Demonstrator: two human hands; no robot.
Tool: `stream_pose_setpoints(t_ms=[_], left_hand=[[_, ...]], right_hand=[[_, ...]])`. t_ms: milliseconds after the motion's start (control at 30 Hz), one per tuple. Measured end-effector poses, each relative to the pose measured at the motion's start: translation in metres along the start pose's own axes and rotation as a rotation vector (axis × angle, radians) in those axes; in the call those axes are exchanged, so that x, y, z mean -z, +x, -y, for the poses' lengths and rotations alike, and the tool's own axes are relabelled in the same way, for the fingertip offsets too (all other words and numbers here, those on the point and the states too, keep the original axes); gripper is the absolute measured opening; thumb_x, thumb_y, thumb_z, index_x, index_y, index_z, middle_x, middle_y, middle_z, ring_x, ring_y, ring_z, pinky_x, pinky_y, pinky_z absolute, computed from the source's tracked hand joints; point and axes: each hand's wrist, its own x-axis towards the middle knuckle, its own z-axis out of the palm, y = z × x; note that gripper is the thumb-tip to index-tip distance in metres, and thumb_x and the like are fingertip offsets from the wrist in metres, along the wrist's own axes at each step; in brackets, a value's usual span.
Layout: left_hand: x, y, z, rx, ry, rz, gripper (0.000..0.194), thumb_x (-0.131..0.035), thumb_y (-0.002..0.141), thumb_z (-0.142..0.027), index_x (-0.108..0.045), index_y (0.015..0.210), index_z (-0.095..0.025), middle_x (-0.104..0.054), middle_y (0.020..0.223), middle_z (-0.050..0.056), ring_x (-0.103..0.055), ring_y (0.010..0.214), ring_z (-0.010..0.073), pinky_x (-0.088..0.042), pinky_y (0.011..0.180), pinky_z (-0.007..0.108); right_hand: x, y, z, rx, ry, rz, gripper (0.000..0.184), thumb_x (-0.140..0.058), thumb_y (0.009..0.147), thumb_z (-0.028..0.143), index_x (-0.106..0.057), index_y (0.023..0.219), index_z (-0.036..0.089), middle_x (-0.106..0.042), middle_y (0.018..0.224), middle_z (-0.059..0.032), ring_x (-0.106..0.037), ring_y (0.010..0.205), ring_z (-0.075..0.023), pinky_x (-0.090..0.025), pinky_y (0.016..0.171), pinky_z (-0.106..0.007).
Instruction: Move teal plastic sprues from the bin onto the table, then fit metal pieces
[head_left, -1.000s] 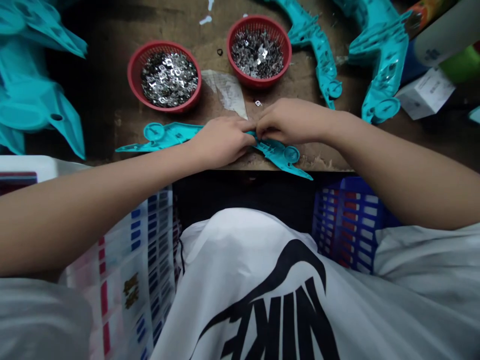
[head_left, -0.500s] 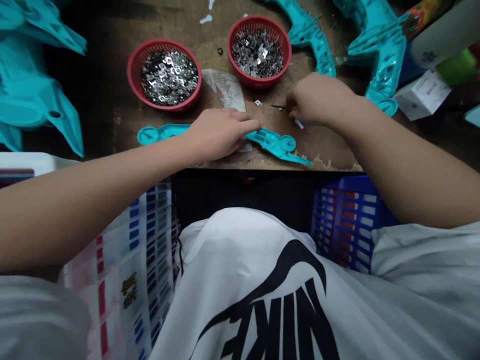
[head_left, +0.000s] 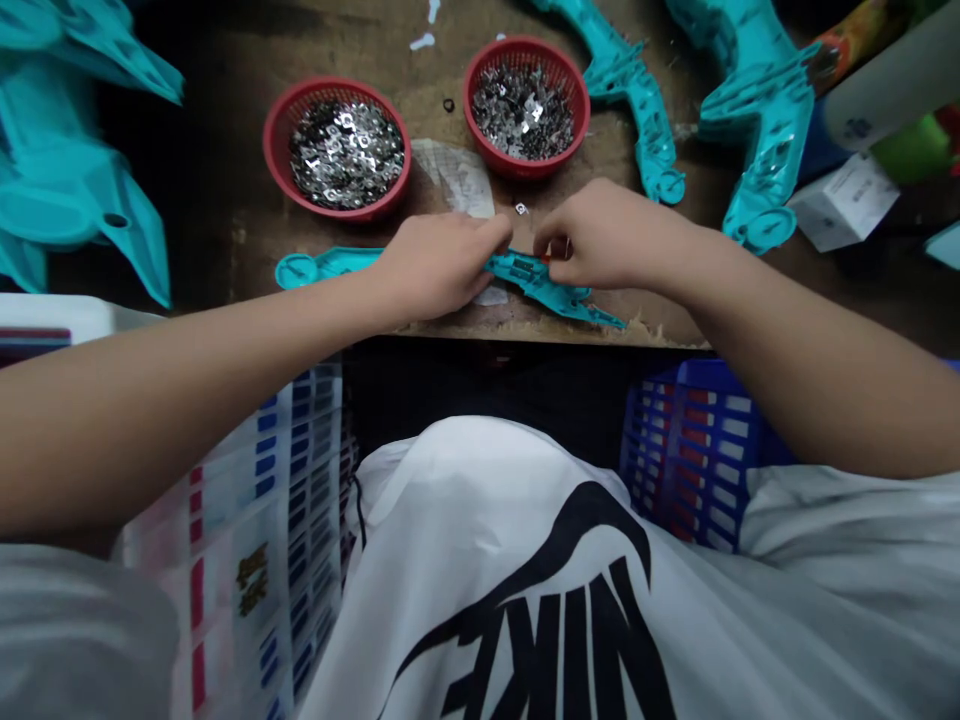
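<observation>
A long, narrow teal plastic part point(head_left: 536, 284) lies across the front of the wooden table. My left hand point(head_left: 442, 265) rests over its middle, fingers curled down onto it and hiding that stretch. Just right of it, my right hand point(head_left: 600, 240) is closed in a pinch low over the same part. A speck of orange-red shows by its fingertips; what the fingers hold is hidden. One small metal piece point(head_left: 522, 209) lies on the table behind the hands. Two red baskets, a left one point(head_left: 271, 150) and a right one point(head_left: 525, 170), are filled with small metal pieces.
More teal plastic parts stand at the left point(head_left: 67, 190), back point(head_left: 637, 100) and right point(head_left: 765, 120). A white box point(head_left: 847, 205) sits at the right. Below the table edge are a blue crate point(head_left: 682, 440) and a pale slatted crate point(head_left: 255, 560).
My right hand has moved left and toward me, from the bare wood to the teal part. The thin dark pointed item at its fingers no longer shows. My left thumb and fingers have drawn in.
</observation>
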Motion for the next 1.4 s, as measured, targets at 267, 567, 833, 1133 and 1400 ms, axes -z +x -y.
stream_pose_setpoints(t_ms=[267,567,833,1133,1400], left_hand=[[0.006,0.0,-0.002,-0.012,-0.035,0.043,0.036,-0.066,0.112,-0.031,-0.078,0.147,-0.031,-0.085,0.134,0.009,-0.079,0.133,0.0376,-0.063,0.104,0.049],[0.006,0.006,0.006,0.016,-0.185,-0.005,0.039,-0.061,0.118,-0.04,-0.081,0.146,-0.024,-0.084,0.143,0.012,-0.075,0.138,0.0372,-0.061,0.117,0.057],[0.01,0.009,0.022,-0.031,-0.39,-0.089,0.045,-0.06,0.118,-0.058,-0.092,0.126,-0.026,-0.089,0.122,0.009,-0.077,0.115,0.0321,-0.061,0.112,0.051],[-0.002,0.019,0.058,-0.038,-0.353,-0.12,0.064,-0.049,0.119,-0.059,-0.068,0.175,-0.035,-0.084,0.147,-0.001,-0.059,0.151,0.0365,-0.037,0.138,0.059],[0.012,0.012,0.021,-0.213,-0.149,0.044,0.06,-0.044,0.118,-0.047,-0.084,0.152,-0.018,-0.081,0.154,0.014,-0.072,0.141,0.0392,-0.058,0.121,0.062]], right_hand=[[-0.014,0.003,-0.008,0.002,0.037,0.027,0.034,-0.081,0.103,0.051,-0.091,0.127,0.03,-0.086,0.1,-0.0123,-0.075,0.11,-0.0405,-0.055,0.091,-0.047],[0.009,-0.007,0.018,0.001,-0.001,0.021,0.026,-0.078,0.102,0.041,-0.09,0.12,0.026,-0.088,0.106,-0.0119,-0.078,0.107,-0.0379,-0.056,0.089,-0.045],[0.025,-0.015,0.031,-0.028,0.02,-0.009,0.016,-0.082,0.093,0.033,-0.089,0.108,0.032,-0.088,0.098,-0.0064,-0.08,0.101,-0.0349,-0.056,0.083,-0.042],[0.019,-0.011,0.024,-0.05,0.03,-0.019,0.008,-0.086,0.092,0.021,-0.085,0.098,0.027,-0.086,0.094,-0.0058,-0.078,0.094,-0.0294,-0.055,0.089,-0.04],[-0.003,0.001,0.012,-0.061,-0.018,-0.005,0.017,-0.086,0.09,0.029,-0.088,0.107,0.03,-0.088,0.096,-0.0068,-0.082,0.1,-0.034,-0.06,0.087,-0.042]])
